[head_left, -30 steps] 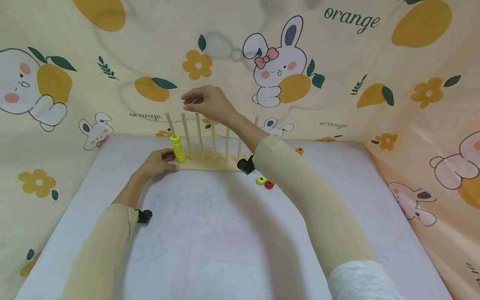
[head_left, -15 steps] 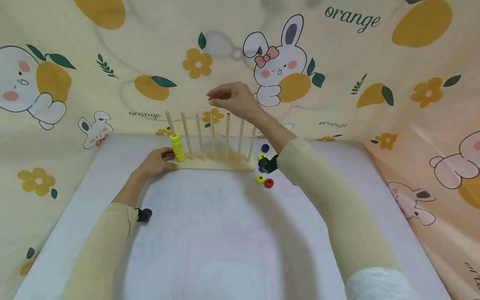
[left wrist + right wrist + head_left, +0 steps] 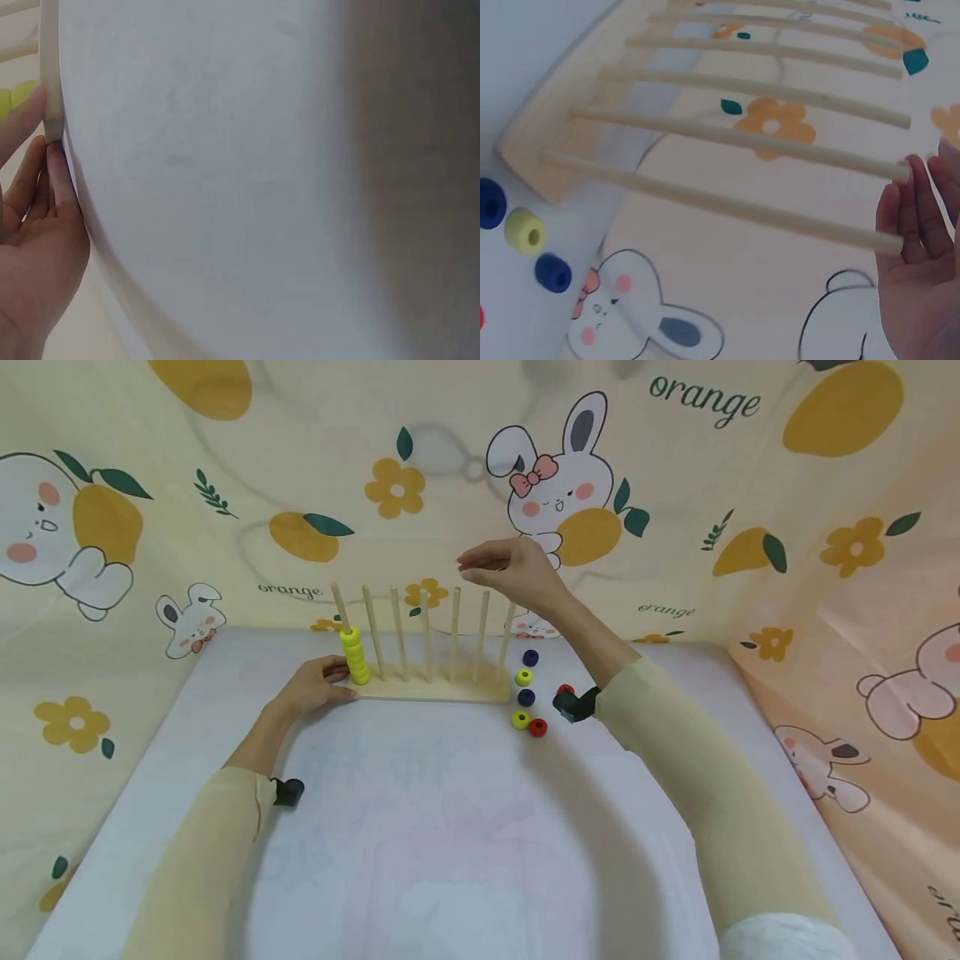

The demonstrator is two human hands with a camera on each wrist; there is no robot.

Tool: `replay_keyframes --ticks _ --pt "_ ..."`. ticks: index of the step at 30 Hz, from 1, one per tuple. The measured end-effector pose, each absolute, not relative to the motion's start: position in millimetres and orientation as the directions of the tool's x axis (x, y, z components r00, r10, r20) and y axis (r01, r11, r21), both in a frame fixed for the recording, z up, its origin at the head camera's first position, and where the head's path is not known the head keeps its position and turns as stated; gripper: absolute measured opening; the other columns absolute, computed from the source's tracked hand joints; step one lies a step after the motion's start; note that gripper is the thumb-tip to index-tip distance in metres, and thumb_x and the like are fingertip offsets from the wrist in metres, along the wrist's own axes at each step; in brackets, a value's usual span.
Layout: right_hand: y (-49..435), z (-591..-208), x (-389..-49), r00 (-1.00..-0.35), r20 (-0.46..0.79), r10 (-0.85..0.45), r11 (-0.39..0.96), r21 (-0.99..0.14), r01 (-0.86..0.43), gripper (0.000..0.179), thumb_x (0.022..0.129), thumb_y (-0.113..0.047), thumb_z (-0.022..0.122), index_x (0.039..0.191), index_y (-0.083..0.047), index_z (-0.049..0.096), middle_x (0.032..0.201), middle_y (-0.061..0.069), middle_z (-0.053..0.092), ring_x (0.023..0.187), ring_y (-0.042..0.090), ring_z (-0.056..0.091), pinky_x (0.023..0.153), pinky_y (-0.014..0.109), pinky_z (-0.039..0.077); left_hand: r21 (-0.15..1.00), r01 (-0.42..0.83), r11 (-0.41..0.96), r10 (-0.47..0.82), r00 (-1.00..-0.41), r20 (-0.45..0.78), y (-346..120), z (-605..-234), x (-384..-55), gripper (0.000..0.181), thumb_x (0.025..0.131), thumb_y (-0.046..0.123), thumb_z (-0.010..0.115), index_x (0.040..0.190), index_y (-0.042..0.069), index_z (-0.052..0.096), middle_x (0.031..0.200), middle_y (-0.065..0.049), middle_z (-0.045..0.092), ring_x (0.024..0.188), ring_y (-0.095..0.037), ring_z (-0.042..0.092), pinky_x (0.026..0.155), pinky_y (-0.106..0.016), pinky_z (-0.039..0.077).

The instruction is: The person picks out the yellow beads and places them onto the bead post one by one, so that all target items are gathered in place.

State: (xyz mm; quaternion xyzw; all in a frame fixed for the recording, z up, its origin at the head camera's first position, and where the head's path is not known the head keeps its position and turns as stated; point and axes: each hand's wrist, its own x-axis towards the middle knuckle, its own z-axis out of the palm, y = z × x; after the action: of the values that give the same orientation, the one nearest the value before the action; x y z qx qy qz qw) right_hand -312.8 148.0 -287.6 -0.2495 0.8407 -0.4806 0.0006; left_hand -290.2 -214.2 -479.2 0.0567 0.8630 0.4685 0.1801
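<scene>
A wooden peg rack (image 3: 427, 685) with a row of upright pegs stands at the back of the table. Yellow beads (image 3: 355, 657) are stacked on its leftmost peg; the other pegs are bare. My left hand (image 3: 311, 687) holds the left end of the base, and the left wrist view has the thumb and fingers of that hand (image 3: 45, 262) against the base end. Above the right-hand pegs hovers my right hand (image 3: 517, 572), with nothing in it. In the right wrist view, its fingers (image 3: 928, 214) extend loosely near the peg tips.
Right of the rack lie loose beads: a blue bead (image 3: 531, 657), a yellow bead (image 3: 523, 677), another blue bead (image 3: 527, 697), and yellow and red beads (image 3: 537, 727) in front. A further red bead (image 3: 566, 690) is partly covered by the wrist camera (image 3: 576, 704). Printed cloth (image 3: 450, 410) hangs behind.
My right hand has moved rightward along the peg tops, from the left pegs to the right ones, uncovering beads beside the rack. The left hand stays at the base.
</scene>
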Motion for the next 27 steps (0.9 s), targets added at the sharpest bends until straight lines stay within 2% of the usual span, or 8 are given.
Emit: replay_keyframes --ticks 4,8,15,27 --pt "160.7 -294.0 -310.1 -0.895 0.225 -0.385 0.42 -0.821 -0.387 0.031 0.091 -0.023 0.075 0.118 -0.008 0.073 0.108 0.003 0.073 0.099 0.023 0.068 0.087 0.027 0.057 0.822 -0.068 0.565 0.262 -0.93 -0.257 -214.8 -481.5 -292.0 0.078 0.087 0.012 0.077 0.15 -0.003 0.034 0.152 -0.023 0.039 0.139 -0.036 0.04 0.117 -0.044 0.033" --pt "173.7 -304.2 -307.1 -0.911 0.216 -0.352 0.418 -0.834 -0.36 0.031 0.092 -0.02 0.073 0.12 -0.008 0.071 0.113 0.008 0.071 0.1 0.019 0.067 0.091 0.027 0.056 0.818 -0.063 0.571 0.265 -0.93 -0.257 -215.9 -482.1 -292.8 0.077 0.087 0.012 0.077 0.15 -0.003 0.034 0.152 -0.023 0.04 0.139 -0.036 0.041 0.118 -0.045 0.033" --pt "193.0 -322.2 -297.5 -0.941 0.182 -0.284 0.441 -0.847 -0.297 0.034 0.091 -0.029 0.074 0.121 -0.013 0.071 0.121 0.006 0.07 0.105 0.017 0.063 0.093 0.028 0.054 0.827 -0.064 0.559 0.268 -0.929 -0.253 -214.8 -479.4 -293.4 0.076 0.087 0.011 0.077 0.15 -0.002 0.035 0.152 -0.022 0.041 0.139 -0.035 0.041 0.118 -0.044 0.033" --pt "216.4 -363.6 -289.1 -0.963 0.132 -0.236 0.448 -0.864 -0.228 0.036 0.09 -0.025 0.076 0.122 -0.009 0.071 0.115 0.008 0.071 0.1 0.02 0.065 0.087 0.029 0.057 0.839 -0.072 0.539 0.273 -0.928 -0.255 -216.4 -478.4 -289.5 0.079 0.086 0.011 0.078 0.15 -0.004 0.034 0.152 -0.023 0.04 0.14 -0.036 0.04 0.118 -0.044 0.033"
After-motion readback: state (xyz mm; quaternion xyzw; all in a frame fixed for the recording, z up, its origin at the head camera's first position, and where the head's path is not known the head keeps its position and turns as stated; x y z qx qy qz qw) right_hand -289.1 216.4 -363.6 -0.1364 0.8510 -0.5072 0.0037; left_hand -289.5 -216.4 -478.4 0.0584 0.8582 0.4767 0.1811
